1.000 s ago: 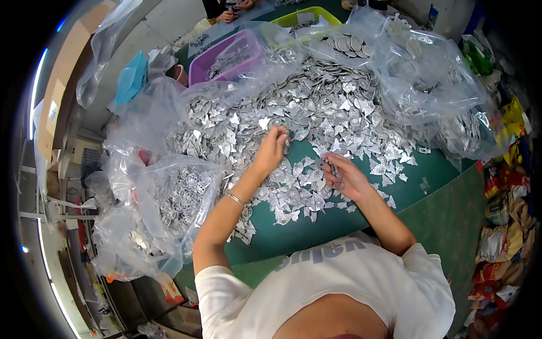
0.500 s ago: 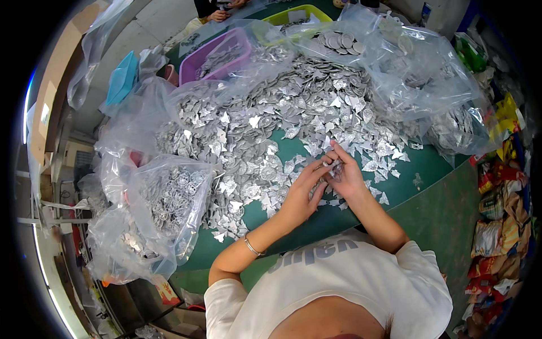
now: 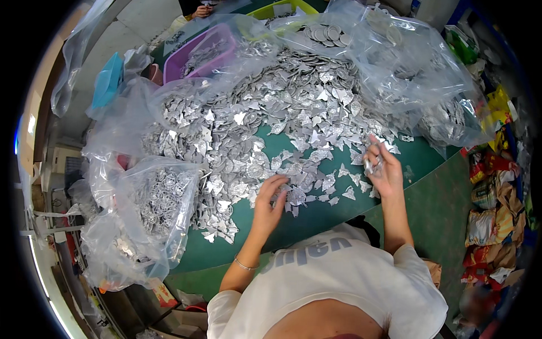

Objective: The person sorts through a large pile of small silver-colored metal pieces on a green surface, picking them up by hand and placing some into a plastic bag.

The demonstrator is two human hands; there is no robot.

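A large heap of flat silver metal pieces, many of them leaf-like or pointed, spreads over the green table. My left hand rests at the near edge of the heap, with fingers and thumb apart over the loose pieces and nothing visible gripped in them. Farther right, my right hand is raised with curled fingers around a few silver metal pieces. How many it holds cannot be made out. Several loose pieces lie on the table between my two hands.
At the left, a clear plastic bag holds silver rings. More clear plastic covers pieces at the right. Beyond the heap stand a purple basin, a lime-green basin and a blue container. Another person's hand shows at the far edge.
My hands, together half a second ago, have parted: the left moved left to the heap's near edge, the right moved right with metal pieces in it. The whole view has shifted slightly.
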